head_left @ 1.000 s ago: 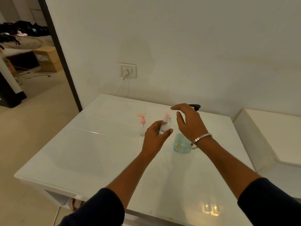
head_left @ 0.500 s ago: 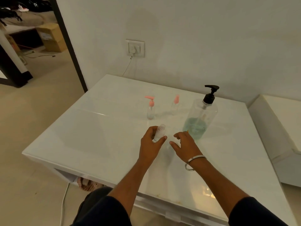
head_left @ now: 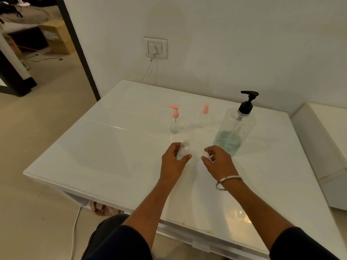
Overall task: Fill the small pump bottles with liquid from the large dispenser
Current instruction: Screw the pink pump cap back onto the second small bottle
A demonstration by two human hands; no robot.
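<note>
Head view, read from the left: a small bottle with a pink pump (head_left: 174, 119) stands upright on the white bench (head_left: 112, 156), its body clear with no fill that can be made out. Just right of it, nearer the person, the left hand (head_left: 173, 162) has its grip curled round an uncapped small bottle (head_left: 183, 150), tilted, threaded mouth open; how much liquid is inside is hard to tell. Behind, a second pink-topped small bottle (head_left: 204, 116) stands near the wall side, also looking empty. The right hand (head_left: 217, 161) pinches a small white piece (head_left: 206, 156), likely the removed pump cap. Furthest right stands the large dispenser (head_left: 235, 128), black pump on, blue-green liquid filling only its lower part. By my reading, the filling is at an early stage: one bottle is opened, two wait capped.
</note>
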